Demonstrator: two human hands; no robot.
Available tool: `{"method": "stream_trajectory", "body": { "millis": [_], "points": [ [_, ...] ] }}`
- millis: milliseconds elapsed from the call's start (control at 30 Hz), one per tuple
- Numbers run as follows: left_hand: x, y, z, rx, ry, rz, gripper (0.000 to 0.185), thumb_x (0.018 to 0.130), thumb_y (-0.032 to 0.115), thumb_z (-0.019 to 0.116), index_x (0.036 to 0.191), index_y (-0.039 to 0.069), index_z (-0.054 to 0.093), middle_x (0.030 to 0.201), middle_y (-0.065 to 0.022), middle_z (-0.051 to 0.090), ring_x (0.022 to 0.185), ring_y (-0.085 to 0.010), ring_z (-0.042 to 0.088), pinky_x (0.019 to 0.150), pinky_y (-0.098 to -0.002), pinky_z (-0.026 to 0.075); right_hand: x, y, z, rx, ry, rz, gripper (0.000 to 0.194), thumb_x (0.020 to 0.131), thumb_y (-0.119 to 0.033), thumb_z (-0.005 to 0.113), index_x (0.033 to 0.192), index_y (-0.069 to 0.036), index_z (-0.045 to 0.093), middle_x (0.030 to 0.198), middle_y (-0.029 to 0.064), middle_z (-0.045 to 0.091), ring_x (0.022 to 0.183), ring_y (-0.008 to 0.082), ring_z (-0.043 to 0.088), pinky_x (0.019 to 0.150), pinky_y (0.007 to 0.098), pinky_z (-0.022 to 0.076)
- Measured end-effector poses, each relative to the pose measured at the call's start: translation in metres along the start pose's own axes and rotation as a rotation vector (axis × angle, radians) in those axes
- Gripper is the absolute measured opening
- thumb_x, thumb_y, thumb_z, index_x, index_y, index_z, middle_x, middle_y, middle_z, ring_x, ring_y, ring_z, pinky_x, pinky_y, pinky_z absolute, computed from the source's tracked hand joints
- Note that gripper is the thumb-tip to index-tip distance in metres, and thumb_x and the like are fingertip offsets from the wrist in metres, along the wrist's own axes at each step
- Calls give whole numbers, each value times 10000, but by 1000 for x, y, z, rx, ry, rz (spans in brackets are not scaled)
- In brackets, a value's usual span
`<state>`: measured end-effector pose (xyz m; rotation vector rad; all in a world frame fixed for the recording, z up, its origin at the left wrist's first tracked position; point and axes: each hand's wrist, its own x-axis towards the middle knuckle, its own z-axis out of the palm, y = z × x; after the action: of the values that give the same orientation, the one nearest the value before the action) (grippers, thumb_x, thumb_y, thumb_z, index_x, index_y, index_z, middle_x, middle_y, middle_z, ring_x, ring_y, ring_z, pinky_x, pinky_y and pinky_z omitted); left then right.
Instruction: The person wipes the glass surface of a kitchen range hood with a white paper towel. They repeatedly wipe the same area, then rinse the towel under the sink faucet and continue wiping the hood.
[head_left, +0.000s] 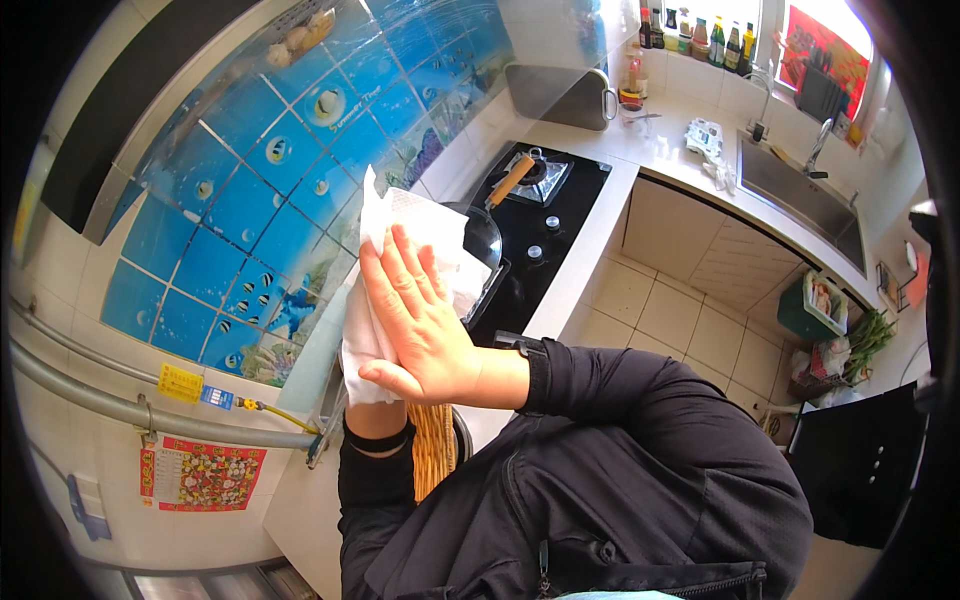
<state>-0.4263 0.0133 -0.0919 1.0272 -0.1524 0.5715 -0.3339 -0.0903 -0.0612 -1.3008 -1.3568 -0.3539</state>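
Note:
White paper towel is spread between my two hands, its corners sticking up past the fingertips. My right hand lies flat over it, back of the hand facing me, fingers nearly together and thumb out to the side. Of my left hand only the wrist end shows below the towel; the palm and fingers are hidden. Just beyond the fingers, a pan with a glass lid and a wooden handle stands on the black gas hob, partly covered from view by the towel.
A wicker basket sits close below my wrists. Blue picture tiles and a grey pipe run along the left wall. Rightward are a sink, a green bin, and sauce bottles on the sill.

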Motion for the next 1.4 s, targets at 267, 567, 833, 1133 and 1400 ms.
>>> {"method": "stream_trajectory", "body": {
  "millis": [267, 567, 833, 1133, 1400],
  "points": [
    [68, -25, 60, -30, -69, 51, 631, 1029, 396, 351, 1510, 4, 234, 1558, -130, 302, 1424, -243, 313, 1165, -381, 256, 13, 45, -39, -80, 30, -8, 1006, 898, -697, 361, 1475, 116, 228, 1539, 331, 176, 1478, 425, 80, 1175, 506, 21],
    [251, -86, 145, 119, -86, 102, 600, 1022, 343, 329, 1484, -35, 273, 1542, -171, 317, 1419, -274, 314, 1185, -400, 222, 92, 186, -129, -108, 276, 36, 944, 918, -590, 427, 1497, 101, 146, 1562, 305, 137, 1481, 422, 42, 1182, 504, 28],
    [332, -140, 148, 358, 140, 124, 612, 1002, 326, 420, 1470, -48, 292, 1527, -171, 346, 1410, -258, 339, 1159, -373, 261, 151, 268, -191, -18, 338, 107, 896, 958, -588, 335, 1495, 102, 142, 1559, 311, 140, 1474, 435, 67, 1180, 510, 23],
    [197, -132, 52, 1069, 327, 360, 589, 1001, 298, 457, 1453, -52, 316, 1505, -173, 375, 1389, -258, 367, 1142, -371, 285, 114, 187, -140, -58, 41, -297, 950, 886, -657, 436, 1435, 109, 315, 1547, 311, 197, 1461, 452, 138, 1176, 541, 57],
    [133, -77, 66, 941, 447, 618, 582, 994, 293, 471, 1440, -56, 335, 1489, -177, 393, 1374, -258, 383, 1133, -369, 295, 104, 124, -117, 33, -175, -533, 841, 914, -667, 370, 1410, 8, 442, 1542, 213, 305, 1413, 356, 316, 1129, 465, 246]
  ]
}}
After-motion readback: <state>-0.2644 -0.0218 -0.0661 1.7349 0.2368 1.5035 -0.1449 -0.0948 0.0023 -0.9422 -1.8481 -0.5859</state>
